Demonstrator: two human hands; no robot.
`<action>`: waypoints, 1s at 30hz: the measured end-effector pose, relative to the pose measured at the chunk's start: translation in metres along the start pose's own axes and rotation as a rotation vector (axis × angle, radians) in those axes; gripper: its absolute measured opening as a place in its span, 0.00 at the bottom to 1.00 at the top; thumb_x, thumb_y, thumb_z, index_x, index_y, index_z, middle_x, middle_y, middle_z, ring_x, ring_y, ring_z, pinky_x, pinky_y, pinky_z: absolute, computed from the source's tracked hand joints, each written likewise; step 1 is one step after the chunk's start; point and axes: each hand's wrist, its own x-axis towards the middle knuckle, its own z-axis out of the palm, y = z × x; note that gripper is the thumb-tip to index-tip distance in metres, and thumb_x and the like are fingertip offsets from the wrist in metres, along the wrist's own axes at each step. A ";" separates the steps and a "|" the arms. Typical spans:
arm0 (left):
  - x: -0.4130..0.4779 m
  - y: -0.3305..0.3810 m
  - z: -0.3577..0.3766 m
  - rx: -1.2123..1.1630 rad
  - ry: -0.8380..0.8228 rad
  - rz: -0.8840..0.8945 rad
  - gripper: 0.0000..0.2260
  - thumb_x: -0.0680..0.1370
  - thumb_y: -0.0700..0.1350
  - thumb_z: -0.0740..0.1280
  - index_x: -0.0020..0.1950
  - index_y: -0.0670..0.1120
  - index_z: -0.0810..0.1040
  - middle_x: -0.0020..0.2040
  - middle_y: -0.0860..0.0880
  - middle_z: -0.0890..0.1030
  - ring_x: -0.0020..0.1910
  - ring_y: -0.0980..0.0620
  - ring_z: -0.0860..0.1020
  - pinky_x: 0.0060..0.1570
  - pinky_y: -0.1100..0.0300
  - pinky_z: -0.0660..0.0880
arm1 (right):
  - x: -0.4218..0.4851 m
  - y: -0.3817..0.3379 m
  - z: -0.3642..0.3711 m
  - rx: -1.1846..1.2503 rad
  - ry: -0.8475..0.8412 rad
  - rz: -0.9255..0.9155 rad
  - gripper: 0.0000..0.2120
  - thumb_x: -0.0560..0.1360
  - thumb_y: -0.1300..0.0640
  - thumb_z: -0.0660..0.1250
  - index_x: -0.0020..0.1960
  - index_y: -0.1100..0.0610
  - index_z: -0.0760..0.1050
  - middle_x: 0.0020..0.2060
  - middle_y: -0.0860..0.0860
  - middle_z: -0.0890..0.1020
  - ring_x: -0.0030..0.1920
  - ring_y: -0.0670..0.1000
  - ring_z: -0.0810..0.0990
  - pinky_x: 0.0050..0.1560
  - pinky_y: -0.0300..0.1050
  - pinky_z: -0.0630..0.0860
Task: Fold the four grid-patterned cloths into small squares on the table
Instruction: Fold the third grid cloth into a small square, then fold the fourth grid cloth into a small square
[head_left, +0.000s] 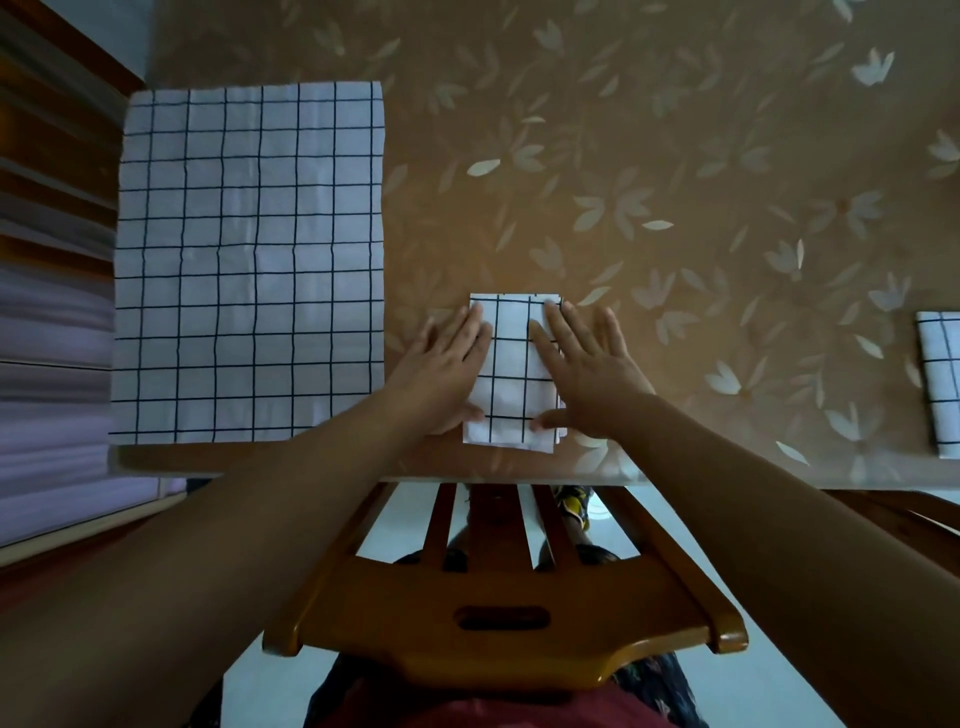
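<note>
A white cloth with a black grid, folded into a narrow rectangle (511, 371), lies near the table's front edge. My left hand (441, 364) lies flat on its left side with straight fingers. My right hand (587, 369) presses flat on its right side, thumb near the lower edge. A large unfolded grid cloth (249, 260) is spread flat at the table's left. Another folded grid cloth (943, 379) sits at the right edge of the view, partly cut off.
The table (675, 182) has a brown covering with pale leaf prints. A wooden chair back (498, 618) stands between me and the table's front edge. A wooden frame and blinds (52, 312) run along the left.
</note>
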 end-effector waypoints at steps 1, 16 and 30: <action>0.000 0.002 0.001 -0.020 0.034 0.003 0.47 0.79 0.62 0.65 0.82 0.42 0.38 0.82 0.42 0.33 0.81 0.46 0.33 0.79 0.42 0.38 | -0.001 -0.001 -0.002 0.030 0.026 0.006 0.55 0.73 0.25 0.55 0.82 0.58 0.35 0.80 0.60 0.33 0.80 0.59 0.32 0.77 0.70 0.41; -0.004 0.006 0.000 -0.162 0.221 -0.084 0.46 0.77 0.69 0.63 0.83 0.44 0.48 0.84 0.43 0.48 0.83 0.45 0.47 0.79 0.41 0.50 | 0.000 -0.010 -0.037 0.186 0.051 0.017 0.43 0.79 0.31 0.57 0.83 0.55 0.49 0.83 0.55 0.48 0.83 0.54 0.42 0.79 0.66 0.40; -0.188 0.033 -0.041 -0.412 0.295 -0.509 0.25 0.82 0.57 0.63 0.77 0.48 0.67 0.73 0.49 0.72 0.70 0.49 0.73 0.66 0.51 0.73 | -0.087 -0.034 -0.133 0.341 0.008 -0.020 0.27 0.82 0.40 0.59 0.77 0.52 0.66 0.69 0.54 0.77 0.68 0.59 0.76 0.65 0.58 0.75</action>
